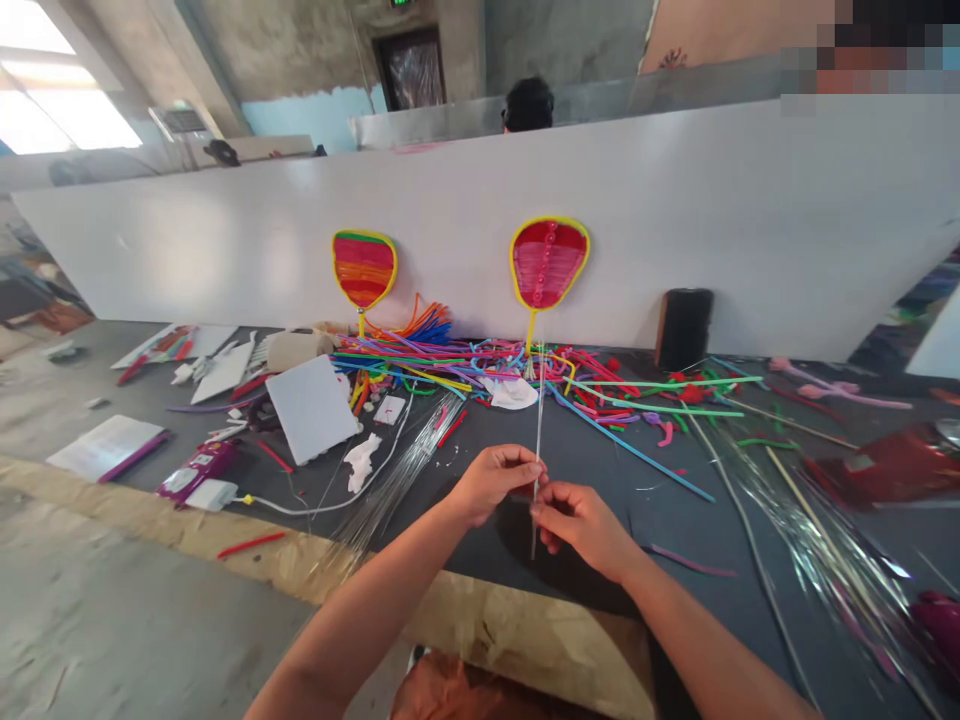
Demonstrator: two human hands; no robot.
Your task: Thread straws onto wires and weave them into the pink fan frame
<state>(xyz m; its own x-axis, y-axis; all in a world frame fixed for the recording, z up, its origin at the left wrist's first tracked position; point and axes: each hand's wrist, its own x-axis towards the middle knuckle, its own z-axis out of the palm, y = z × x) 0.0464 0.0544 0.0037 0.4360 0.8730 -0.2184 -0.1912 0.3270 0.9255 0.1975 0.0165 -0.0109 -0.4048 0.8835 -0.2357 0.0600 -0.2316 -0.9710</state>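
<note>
Between my two hands a thin, silvery bundle of wires [539, 420] stands nearly upright over the dark table. My left hand [495, 483] pinches it from the left, fingertips closed together. Just below, my right hand [574, 520] pinches the same bundle from the right. The lower end pokes out under my fingers; the upper end spreads slightly in front of the pile of coloured pipe cleaners [487, 365]. Behind that pile, two fan-shaped pieces with yellow rims lean on the white board: a striped fan [364, 268] at left and a pink-red fan [550, 262] nearer the middle.
A black phone [684, 330] leans against the white board [450, 200]. Loose silvery wires [405, 465] lie left of my hands, with more wires [817, 550] at right. A white square card [313, 408], a purple power strip [199, 470] and a white cable [322, 510] lie left.
</note>
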